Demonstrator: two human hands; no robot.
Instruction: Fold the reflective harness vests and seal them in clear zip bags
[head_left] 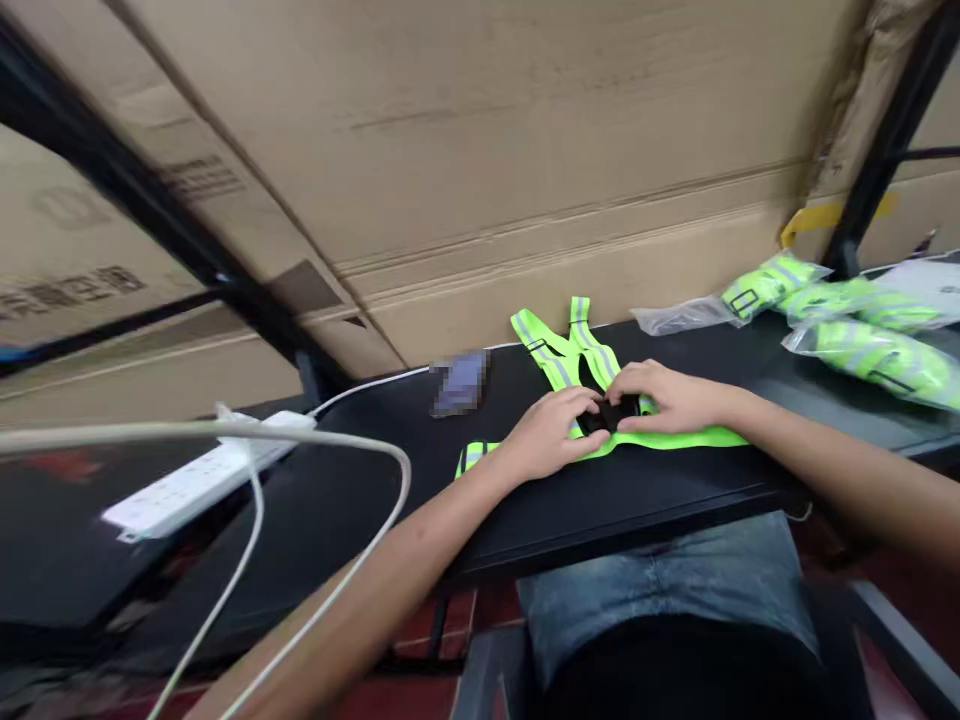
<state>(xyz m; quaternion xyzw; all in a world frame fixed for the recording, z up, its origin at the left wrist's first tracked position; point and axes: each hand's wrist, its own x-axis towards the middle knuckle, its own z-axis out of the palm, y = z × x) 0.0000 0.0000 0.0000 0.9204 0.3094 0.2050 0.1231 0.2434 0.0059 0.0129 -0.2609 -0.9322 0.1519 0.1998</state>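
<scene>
Hands are both down at the work on my feed: the left hand (547, 435) and the right hand (671, 395) sit curled and closed, gripping from either side a black plastic buckle (611, 415), with their fingers over it. Taking the scene from the biggest things down, I see corrugated cardboard cartons (450, 150) filling the view behind, printed with dark lettering and held in a black metal shelf frame (150, 200). Below them runs a matte black tabletop (637, 510), and a lap in faded blue denim (667, 590) sits just past its near edge. Flat on that tabletop lies a neon yellow-green reflective vest (570, 370), its narrow fabric straps banded with grey reflective tape and its buckle between my two hands. To the right, glossy clear bags hold rolled vests of the same neon fabric (870, 355), and a crumpled clear plastic bag (682, 316) lies just beside them. To the left sit a white power strip (202, 480) with a pale cable (225, 432) looping across the foreground, and a flat, dark, blurred object (461, 383) that I can't make out.
</scene>
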